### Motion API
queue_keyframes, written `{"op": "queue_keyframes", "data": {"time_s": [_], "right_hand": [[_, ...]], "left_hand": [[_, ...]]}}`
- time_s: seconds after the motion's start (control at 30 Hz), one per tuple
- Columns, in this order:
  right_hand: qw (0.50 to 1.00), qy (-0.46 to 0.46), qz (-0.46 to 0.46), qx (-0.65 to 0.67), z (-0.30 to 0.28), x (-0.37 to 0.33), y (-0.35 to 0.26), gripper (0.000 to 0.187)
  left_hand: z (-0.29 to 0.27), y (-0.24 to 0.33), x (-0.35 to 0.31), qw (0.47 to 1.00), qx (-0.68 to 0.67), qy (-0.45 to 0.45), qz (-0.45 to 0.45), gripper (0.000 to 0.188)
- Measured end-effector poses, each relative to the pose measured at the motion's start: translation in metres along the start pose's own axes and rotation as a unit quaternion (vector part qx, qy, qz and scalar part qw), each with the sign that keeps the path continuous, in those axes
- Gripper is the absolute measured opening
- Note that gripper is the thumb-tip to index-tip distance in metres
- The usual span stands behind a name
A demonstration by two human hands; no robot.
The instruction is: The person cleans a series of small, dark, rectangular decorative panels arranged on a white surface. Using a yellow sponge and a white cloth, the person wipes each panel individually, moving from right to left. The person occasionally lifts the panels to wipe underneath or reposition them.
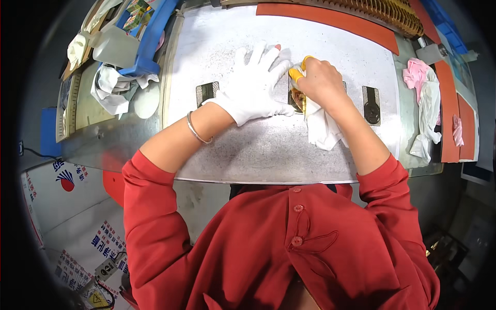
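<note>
My left hand (256,85), in a white glove, lies flat with its fingers spread on a pale, speckled sheet (206,46). My right hand (323,82) wears yellow finger cots on its fingertips and is closed on a bunched white cloth (325,129), whose loose end hangs toward me. The cloth is at a small dark rectangular piece with a picture on it (296,99), partly covered by my fingers and the cloth. A similar dark piece (207,92) lies beside my left wrist, and another (371,106) lies to the right of my right forearm.
A blue tray (150,51), a translucent plastic container (116,46) and crumpled white cloth (111,90) stand at the left. An orange strip (330,23) and a row of brown ridged pieces (382,8) line the back. Pink cloth (416,73) and white cloth (428,113) lie at the right.
</note>
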State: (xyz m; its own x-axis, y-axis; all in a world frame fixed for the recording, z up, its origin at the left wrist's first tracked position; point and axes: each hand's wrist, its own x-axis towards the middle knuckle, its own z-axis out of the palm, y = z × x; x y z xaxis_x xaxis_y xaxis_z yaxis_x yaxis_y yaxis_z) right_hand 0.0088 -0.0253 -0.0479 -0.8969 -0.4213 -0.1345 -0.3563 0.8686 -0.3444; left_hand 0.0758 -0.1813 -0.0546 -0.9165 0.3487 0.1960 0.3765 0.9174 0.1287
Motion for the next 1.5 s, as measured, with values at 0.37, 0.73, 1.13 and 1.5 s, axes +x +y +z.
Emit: {"op": "queue_keyframes", "data": {"time_s": [0.37, 0.73, 1.13, 1.5], "right_hand": [[1.0, -0.026, -0.004, -0.001, 0.002, -0.033, -0.008, 0.027], [0.999, -0.022, -0.034, -0.001, 0.011, -0.077, -0.009, 0.026], [0.993, 0.014, -0.112, 0.028, -0.023, -0.046, -0.042, 0.027], [0.995, -0.016, -0.102, -0.001, 0.024, 0.025, -0.078, 0.021]], "left_hand": [[-0.004, -0.002, 0.004, 0.995, 0.052, -0.05, 0.063, 0.08], [-0.006, 0.005, 0.004, 0.994, 0.049, -0.064, 0.069, 0.105], [-0.054, -0.035, -0.039, 0.99, 0.075, -0.112, -0.034, 0.096], [-0.02, -0.049, -0.068, 0.996, 0.052, -0.025, -0.065, 0.09]]}}
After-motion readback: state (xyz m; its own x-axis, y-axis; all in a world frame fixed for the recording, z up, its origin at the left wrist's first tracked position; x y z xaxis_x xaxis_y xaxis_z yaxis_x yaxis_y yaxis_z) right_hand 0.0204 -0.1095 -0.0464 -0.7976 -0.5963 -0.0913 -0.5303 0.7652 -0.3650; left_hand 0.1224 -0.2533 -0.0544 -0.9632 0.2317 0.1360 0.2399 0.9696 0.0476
